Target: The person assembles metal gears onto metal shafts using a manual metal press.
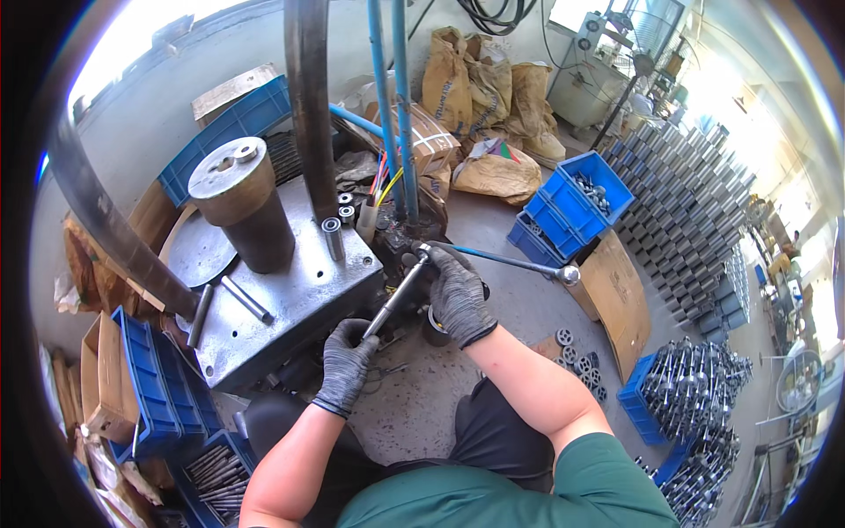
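Observation:
My left hand [345, 365], in a grey knit glove, is closed around the lower end of a slim steel shaft [396, 297]. The shaft slants up and to the right. At its upper end my right hand [459, 297], gloved alike, has its fingers closed around the tip, where a small metal piece [424, 251] shows. To the left is a thick steel plate [290, 308]. On it stand a heavy stepped cylinder [255, 216] and a short tube [332, 239]; two loose rods [246, 299] lie there too. Behind my right hand runs a blue lever ending in a ball knob [570, 275].
A blue bin of rods [216, 480] stands at lower left; another blue bin [642, 400] on the right is heaped with shafts. Small wheel-like discs [568, 356] and cardboard [620, 304] lie on the floor. Blue crates [572, 216], stacked metal cylinders [678, 202] and sacks [475, 88] stand beyond.

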